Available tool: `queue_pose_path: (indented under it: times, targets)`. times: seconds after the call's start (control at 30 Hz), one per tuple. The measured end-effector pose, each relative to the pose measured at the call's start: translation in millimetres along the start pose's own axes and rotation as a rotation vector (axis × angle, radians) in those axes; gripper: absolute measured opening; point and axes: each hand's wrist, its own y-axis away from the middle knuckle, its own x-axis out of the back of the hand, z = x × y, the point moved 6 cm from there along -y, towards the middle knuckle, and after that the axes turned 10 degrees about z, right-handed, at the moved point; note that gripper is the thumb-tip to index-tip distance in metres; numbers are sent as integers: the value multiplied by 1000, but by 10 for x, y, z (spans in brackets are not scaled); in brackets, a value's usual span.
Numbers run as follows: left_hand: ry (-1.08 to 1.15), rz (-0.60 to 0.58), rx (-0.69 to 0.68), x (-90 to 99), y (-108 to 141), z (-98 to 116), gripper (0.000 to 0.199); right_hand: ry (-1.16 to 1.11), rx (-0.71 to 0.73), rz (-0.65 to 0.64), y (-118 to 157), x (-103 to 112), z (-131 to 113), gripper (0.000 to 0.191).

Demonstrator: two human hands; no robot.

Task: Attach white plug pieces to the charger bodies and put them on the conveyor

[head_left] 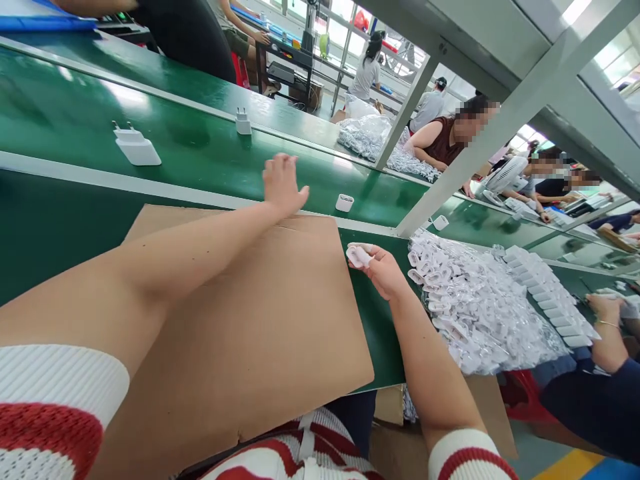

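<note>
My left hand point(284, 185) is over the near rail of the green conveyor, past the far edge of a flat cardboard sheet point(270, 313). Its thumb stands apart from the fingers, and nothing shows in it. Held in my right hand point(384, 272) is a white plastic charger housing point(359, 255), just beyond the sheet's right edge. On the conveyor belt point(200, 143) beyond, a white charger part point(345, 203) lies between my two hands. Farther off stand a small white plug charger point(243, 122) and, at the left, a larger-looking plug charger point(136, 147) with its pins up.
To my right lies a large heap of white plastic parts point(475, 307) on clear bags, with a row of white pieces point(545, 293) beside it. A metal frame post point(463, 157) rises by the conveyor. A co-worker's hand point(606, 308) is at the far right.
</note>
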Motion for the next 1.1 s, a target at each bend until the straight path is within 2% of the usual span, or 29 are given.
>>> queue_pose_path:
  times: [0.07,0.13,0.23,0.33,0.4,0.47,0.53,0.67,0.73,0.8,0.87,0.93,1.03,1.1]
  targets:
    - [68,-121,-123,-174,64,205,72,-125,-79,-56,-15,-31,88,47]
    - [128,-226,-175,-382,112,364,78,-181,-119,-70,-10,8,151,50]
    - [218,-349,-84,-699,115,486,89,-203,-138,-42,-5,91,208,53]
    - [263,-394,50,-900,45,515,64,-184,-134,-17,5,119,240,45]
    - [270,-386,78,-918,5,534,43,-155,-106,15,13,139,237,44]
    - [292,-366,64,-830,38,573,33,-82,-29,70,15,189,195,43]
    - [329,-361,1,-646,199,646,32,12,91,142,13,265,115,41]
    - [467,-433,-119,-110,857,787,37,122,312,257,55,369,-50,39]
    - [552,-512,-94,112,1203,808,34,171,390,274,117,347,-105,42]
    - [601,-557,-85,249,1441,822,37,233,459,263,198,275,-146,39]
    - [613,-553,-108,295,1541,830,45,336,561,241,288,172,-192,28]
    - [603,-546,-129,269,1548,827,44,479,714,215,375,55,-246,19]
    - [604,-583,-135,201,1520,825,36,673,929,181,462,-99,-291,25]
    - [626,-612,-150,190,1521,843,35,770,988,182,469,-159,-293,28]
